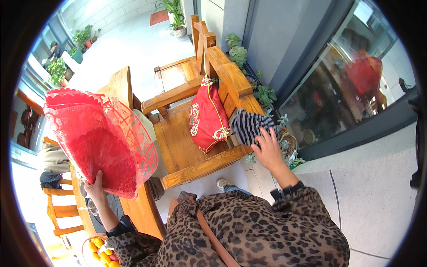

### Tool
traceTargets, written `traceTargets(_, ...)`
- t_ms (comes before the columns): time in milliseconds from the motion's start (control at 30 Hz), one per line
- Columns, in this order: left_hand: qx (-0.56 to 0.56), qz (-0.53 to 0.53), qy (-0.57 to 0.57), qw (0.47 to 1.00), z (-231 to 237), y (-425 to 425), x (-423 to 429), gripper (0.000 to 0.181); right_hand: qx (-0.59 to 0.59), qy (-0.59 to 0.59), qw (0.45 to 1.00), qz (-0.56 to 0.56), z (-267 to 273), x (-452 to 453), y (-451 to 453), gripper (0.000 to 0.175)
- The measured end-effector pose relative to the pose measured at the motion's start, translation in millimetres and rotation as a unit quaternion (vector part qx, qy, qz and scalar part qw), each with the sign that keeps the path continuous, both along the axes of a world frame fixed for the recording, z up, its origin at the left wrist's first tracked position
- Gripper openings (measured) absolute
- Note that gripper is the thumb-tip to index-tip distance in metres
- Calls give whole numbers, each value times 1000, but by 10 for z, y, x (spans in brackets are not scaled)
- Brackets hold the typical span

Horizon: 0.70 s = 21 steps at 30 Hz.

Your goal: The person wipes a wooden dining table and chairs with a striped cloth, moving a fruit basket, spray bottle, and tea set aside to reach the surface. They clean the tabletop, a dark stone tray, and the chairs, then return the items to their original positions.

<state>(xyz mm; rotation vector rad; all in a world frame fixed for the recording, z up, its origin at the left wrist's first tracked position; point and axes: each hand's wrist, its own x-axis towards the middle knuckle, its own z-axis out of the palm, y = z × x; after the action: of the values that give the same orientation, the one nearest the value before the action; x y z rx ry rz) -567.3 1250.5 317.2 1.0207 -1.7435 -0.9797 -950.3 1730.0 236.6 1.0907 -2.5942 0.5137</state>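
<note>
My left hand (96,192) grips a folded stack of glossy red decorative sheets (100,140) with scalloped edges, held up at the left. Its outer layer is clear film printed with red cut-out patterns (146,147). At the right, my right hand (269,152) has its fingertips against a black-and-grey striped cloth item (250,126), possibly a knit cap, at the corner of a wooden armchair (176,130). Whether the fingers grasp it does not show. Against that chair's back leans a red cushion (210,116) with gold trim and patterned patches.
Another wooden chair (178,73) stands just beyond. Potted succulents (238,55) line the glass door (350,76) at right. A wooden table (141,210) lies at lower left, near a basket of orange fruit (101,252). A person (57,50) is far back at left.
</note>
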Motion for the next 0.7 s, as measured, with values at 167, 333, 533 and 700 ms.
traceTargets(167, 2, 13, -14, 1000, 2, 110, 138, 29, 70, 25, 995, -59, 3, -416, -573, 37)
traceTargets(333, -8, 23, -5, 1000, 95, 72, 88, 28, -32, 13, 998, -46, -40, -870, -930, 17)
traceTargets(533, 9, 27, 14, 999, 175, 212, 92, 27, -353, -57, 934, -3, 461, -1206, -677, 15)
traceTargets(700, 14, 83, -15, 996, 169, 276, 109, 24, 35, 36, 999, 5, 352, -1479, -1409, 46)
